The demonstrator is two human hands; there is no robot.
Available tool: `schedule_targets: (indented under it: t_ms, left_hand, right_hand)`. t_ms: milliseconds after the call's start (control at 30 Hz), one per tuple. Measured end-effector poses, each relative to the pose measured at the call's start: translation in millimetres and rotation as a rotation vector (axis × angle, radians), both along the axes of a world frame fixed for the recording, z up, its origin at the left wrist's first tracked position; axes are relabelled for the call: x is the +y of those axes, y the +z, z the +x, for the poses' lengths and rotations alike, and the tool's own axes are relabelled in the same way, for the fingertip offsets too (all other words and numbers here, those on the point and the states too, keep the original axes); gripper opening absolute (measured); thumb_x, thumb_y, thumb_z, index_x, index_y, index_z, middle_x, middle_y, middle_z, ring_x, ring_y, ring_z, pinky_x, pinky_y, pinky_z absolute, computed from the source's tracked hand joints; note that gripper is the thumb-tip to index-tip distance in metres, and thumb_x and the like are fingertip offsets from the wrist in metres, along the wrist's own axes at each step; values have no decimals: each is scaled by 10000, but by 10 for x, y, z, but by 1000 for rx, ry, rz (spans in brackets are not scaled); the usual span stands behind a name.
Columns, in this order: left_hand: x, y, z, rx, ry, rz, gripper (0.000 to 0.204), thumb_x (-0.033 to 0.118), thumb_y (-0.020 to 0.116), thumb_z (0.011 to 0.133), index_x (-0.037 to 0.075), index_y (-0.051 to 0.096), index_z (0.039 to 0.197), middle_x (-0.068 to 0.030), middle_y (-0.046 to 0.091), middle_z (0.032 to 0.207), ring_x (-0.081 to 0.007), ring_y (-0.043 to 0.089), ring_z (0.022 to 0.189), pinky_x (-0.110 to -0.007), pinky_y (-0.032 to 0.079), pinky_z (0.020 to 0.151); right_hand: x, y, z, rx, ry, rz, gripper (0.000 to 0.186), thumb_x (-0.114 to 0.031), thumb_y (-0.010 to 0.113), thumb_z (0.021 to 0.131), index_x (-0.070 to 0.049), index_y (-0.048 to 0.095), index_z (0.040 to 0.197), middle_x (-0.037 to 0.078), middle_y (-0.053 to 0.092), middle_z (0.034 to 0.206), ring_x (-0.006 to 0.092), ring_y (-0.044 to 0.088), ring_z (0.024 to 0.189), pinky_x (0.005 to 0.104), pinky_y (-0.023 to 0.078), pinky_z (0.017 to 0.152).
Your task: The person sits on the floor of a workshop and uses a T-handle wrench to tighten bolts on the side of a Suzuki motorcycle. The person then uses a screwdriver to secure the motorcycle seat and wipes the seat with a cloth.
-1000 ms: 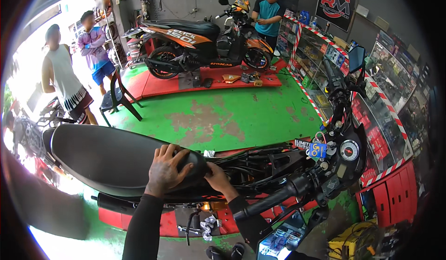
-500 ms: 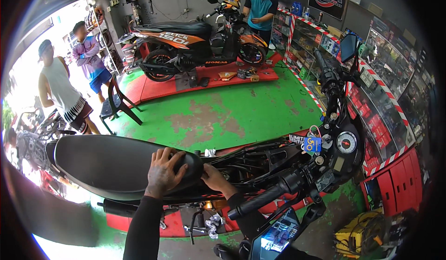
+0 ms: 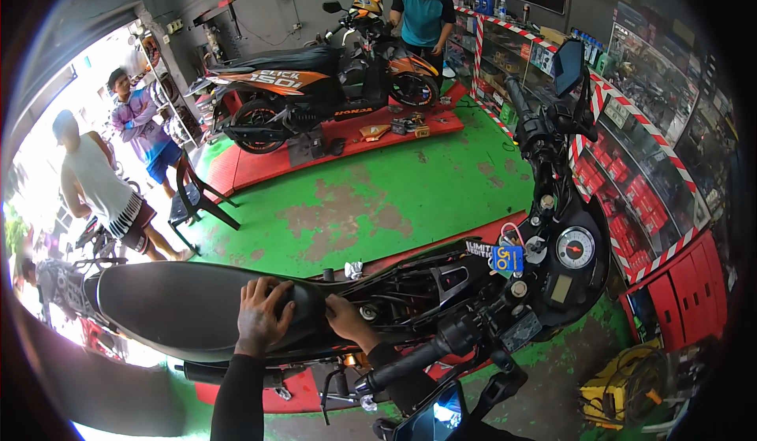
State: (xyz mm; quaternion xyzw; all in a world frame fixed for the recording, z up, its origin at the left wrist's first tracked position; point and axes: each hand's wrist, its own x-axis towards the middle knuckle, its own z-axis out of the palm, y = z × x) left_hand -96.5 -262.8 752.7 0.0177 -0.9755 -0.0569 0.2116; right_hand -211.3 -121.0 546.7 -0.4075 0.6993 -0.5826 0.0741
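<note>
A stripped motorcycle (image 3: 465,283) stands across the lower view, with a long black seat (image 3: 173,307) on its left part. My left hand (image 3: 262,315) lies flat on the front end of the seat, fingers spread. My right hand (image 3: 345,319) grips the seat's front tip, right beside the exposed frame. The handlebar (image 3: 418,358) and round gauge (image 3: 576,248) lie to the right of my hands.
A second motorcycle (image 3: 315,86) sits on a red platform at the back, with a person (image 3: 422,15) beside it. Two people (image 3: 102,181) stand at the left doorway near a black chair (image 3: 197,197). Glass display counters (image 3: 646,149) line the right. A yellow case (image 3: 623,382) lies low right.
The view has tilted, so the motorcycle and seat appear lower and closer. Both hands stay on the seat's front end; the right hand has shifted slightly along its tip.
</note>
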Motion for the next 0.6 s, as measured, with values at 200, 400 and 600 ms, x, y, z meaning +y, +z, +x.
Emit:
schedule_targets:
  t_ms: [200,400,600]
  left_hand:
    - [-51,-24,94,-48,33,11,424,245,712,814,126,710,1221,-120,604,1125,-340,555,1070,-467,430,944]
    - [-17,-32,-7,-50,24,19,439,260,688,802,125,711,1219,-137,597,1126,-348,548,1069,-476,424,943]
    - [-6,-53,-49,-39,16,12,443,277,677,797,125,714,1212,-141,590,1118,-352,544,1066,-478,428,935]
  right_hand:
    - [24,214,118,-206,100,-19,280,-74,712,900,-3,638,1160,178,620,1019,412,620,970,471,517,853]
    - [68,168,33,-158,50,-14,290,-94,732,882,-10,659,1150,183,642,1050,428,633,1003,496,519,872]
    - [29,18,12,-22,19,14,240,-101,710,908,-15,674,1130,194,648,1050,437,642,984,498,517,883]
